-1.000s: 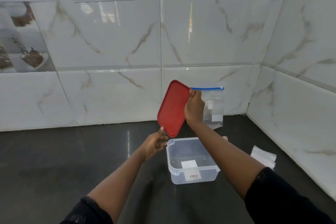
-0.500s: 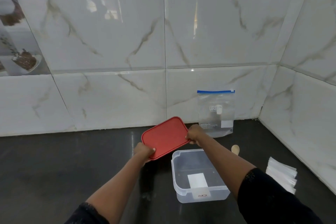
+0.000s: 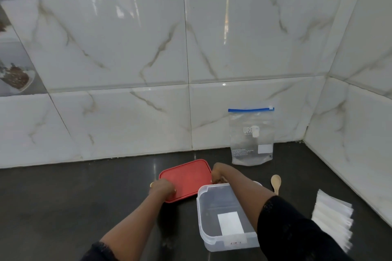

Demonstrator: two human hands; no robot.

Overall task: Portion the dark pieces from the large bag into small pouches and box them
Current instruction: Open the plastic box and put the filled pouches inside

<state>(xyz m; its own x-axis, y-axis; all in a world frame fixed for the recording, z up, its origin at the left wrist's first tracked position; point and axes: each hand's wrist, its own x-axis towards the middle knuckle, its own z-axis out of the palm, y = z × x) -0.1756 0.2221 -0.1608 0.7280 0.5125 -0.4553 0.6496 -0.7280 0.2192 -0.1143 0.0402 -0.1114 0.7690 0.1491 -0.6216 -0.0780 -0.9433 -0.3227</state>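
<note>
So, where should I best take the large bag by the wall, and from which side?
Probably pinch the large bag just under its blue zip strip, coming from the front: it stands upright against the wall, so its back is blocked.

Dark counter (image 3: 63, 207) with clear box (image 3: 214, 243), blue-zip bag (image 3: 251, 140), wooden spoon (image 3: 275, 183), stack of small pouches (image 3: 333, 218).

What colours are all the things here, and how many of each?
Red: 1, the lid
Clear: 2, the box and the big bag
Wooden: 1, the spoon
White: 1, the stack of pouches
Total: 5
</note>
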